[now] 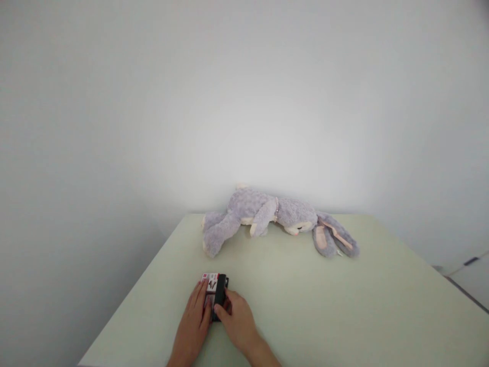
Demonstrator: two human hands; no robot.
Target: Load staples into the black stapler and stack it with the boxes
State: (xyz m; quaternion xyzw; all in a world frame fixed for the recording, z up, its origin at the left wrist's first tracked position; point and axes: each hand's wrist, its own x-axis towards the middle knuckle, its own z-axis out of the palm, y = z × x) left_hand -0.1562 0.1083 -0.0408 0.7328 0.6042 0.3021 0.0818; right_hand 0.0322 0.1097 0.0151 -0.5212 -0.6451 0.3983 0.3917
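Note:
A small white box (pixel 210 278) with red marks and a dark printed picture lies near the front left of the table. My left hand (pixel 194 317) rests on its left part, fingers stretched out and covering much of it. Along the box's right side stands a dark, narrow block-like thing (pixel 220 289), whose kind I cannot make out. My right hand (pixel 239 317) grips this dark thing between thumb and fingers, with the fingertips partly hidden behind it. Whether the box and the dark thing are joined cannot be seen.
A grey plush rabbit (pixel 250 204) with long ears and a beaded necklace lies on its side at the back of the pale green table (pixel 305 306). Behind it rises a plain wall (pixel 244 102). A thin cable with a dark piece (pixel 471 261) shows at the far right.

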